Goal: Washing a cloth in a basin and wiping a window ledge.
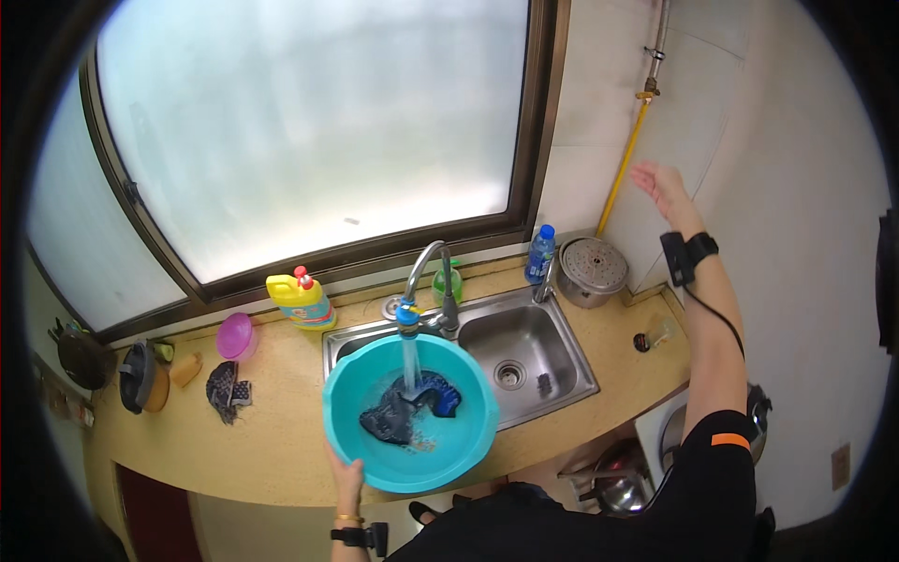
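Basin under a running tap: your left hand (346,480) holds the near-left rim of the turquoise basin (480,412); the thumb presses at the edge, and the other fingers are mostly hidden by the basin, so their exact placing cannot be told; this grip presumably steadies the basin, which covers most of the sink's left bowl and reaches out over the table (262,468) toward you. Your right hand (663,187) is raised well apart from the basin, in front of the wall near the yellow pipe (626,164); its fingers are straight and close together, pinching nothing. The dark cloth (387,421), with a blue patch, lies crumpled on the basin's floor; the tap (449,314) arches above, so that its stream of water (410,363) lands on or just beside the cloth. The sink's right bowl (552,347) lies just beside the basin, its drain uncovered. Along the window side stand the yellow jug (304,304), the green bottle (440,286) and the blue bottle (539,258), probably set back to leave the front free; the purple bowl (237,337) and a second rag (223,393) sit to the left, apart from the splash.
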The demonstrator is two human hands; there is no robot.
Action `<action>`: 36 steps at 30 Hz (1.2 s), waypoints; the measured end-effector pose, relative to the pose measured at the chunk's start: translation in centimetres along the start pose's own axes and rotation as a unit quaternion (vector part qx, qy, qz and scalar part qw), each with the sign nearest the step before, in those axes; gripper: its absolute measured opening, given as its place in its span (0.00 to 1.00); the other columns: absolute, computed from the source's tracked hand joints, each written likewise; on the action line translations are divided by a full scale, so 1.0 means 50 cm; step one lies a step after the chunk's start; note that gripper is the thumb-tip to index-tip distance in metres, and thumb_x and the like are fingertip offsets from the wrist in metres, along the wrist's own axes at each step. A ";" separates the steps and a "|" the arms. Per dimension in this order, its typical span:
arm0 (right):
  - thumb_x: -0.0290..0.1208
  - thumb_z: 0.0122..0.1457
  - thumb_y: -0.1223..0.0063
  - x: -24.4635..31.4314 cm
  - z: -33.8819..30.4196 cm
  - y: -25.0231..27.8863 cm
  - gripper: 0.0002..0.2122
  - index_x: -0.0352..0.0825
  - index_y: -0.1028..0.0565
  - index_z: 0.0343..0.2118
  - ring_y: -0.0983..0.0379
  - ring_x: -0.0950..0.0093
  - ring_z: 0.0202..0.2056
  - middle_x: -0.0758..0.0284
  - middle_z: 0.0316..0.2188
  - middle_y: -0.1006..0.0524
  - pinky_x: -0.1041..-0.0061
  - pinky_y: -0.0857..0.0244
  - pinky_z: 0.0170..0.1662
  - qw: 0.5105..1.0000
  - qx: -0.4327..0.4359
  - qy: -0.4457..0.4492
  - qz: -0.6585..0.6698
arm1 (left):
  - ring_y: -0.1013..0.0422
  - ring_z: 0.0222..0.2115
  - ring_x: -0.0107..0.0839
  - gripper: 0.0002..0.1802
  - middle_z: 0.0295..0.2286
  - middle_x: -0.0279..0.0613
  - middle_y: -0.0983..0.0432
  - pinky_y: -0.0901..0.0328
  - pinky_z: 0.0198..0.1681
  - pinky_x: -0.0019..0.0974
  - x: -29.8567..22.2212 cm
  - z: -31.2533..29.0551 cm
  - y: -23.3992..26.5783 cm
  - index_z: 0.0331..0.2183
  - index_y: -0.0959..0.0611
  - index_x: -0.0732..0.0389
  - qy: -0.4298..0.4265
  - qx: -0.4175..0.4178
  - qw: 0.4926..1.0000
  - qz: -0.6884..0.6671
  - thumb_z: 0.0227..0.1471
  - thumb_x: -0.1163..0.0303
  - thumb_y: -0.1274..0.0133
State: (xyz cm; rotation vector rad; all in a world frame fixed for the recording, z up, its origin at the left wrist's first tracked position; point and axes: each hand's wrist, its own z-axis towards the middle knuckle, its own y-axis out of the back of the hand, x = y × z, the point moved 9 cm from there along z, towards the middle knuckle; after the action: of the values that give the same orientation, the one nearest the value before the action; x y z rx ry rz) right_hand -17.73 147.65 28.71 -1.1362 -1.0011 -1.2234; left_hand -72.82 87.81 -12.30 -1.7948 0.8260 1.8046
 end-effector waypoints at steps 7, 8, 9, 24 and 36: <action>0.22 0.60 0.57 0.067 0.349 0.042 0.15 0.19 0.35 0.48 0.29 0.62 0.46 0.51 0.43 0.28 0.68 0.32 0.52 0.994 0.020 0.061 0.092 | 0.43 0.57 0.41 0.51 0.57 0.47 0.44 0.46 0.59 0.38 -0.091 -0.033 -0.010 0.63 0.51 0.57 0.078 -0.013 0.997 0.026 0.35 0.83 0.56; 0.22 0.60 0.57 0.071 0.389 0.037 0.15 0.19 0.35 0.48 0.29 0.62 0.46 0.51 0.43 0.28 0.68 0.32 0.52 0.993 0.026 0.060 0.094 | 0.43 0.57 0.41 0.51 0.57 0.47 0.44 0.46 0.59 0.38 -0.106 -0.033 -0.017 0.63 0.51 0.57 0.078 -0.020 0.996 0.026 0.35 0.83 0.56; 0.22 0.60 0.57 0.078 0.421 0.043 0.14 0.19 0.34 0.46 0.29 0.62 0.45 0.51 0.42 0.28 0.68 0.32 0.50 0.992 0.002 0.068 0.111 | 0.43 0.57 0.40 0.51 0.57 0.46 0.44 0.45 0.58 0.38 -0.115 -0.034 -0.028 0.64 0.51 0.57 0.097 -0.015 0.995 0.020 0.35 0.83 0.56; 0.46 0.66 0.67 0.118 0.502 -0.077 0.33 0.28 0.58 0.64 0.65 0.72 0.68 0.55 0.66 0.53 0.56 0.68 0.68 0.961 0.200 0.137 -0.135 | 0.41 0.56 0.40 0.50 0.56 0.47 0.41 0.44 0.57 0.38 -0.124 -0.111 0.003 0.63 0.48 0.58 0.131 -0.075 0.986 0.066 0.35 0.81 0.54; 0.36 0.64 0.55 -0.068 -0.014 -0.290 0.16 0.29 0.30 0.49 0.33 0.62 0.54 0.54 0.49 0.28 0.59 0.40 0.60 0.906 0.412 -0.040 0.083 | 0.47 0.59 0.38 0.49 0.58 0.45 0.45 0.50 0.62 0.39 -0.167 -0.047 -0.019 0.64 0.50 0.57 0.052 -0.052 0.997 0.022 0.38 0.80 0.53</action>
State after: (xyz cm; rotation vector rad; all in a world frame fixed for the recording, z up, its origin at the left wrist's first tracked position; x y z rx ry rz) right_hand -32.52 147.64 26.71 -0.5745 -1.2797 -0.5057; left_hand -70.13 87.61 -3.99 -1.9651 0.8302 1.8255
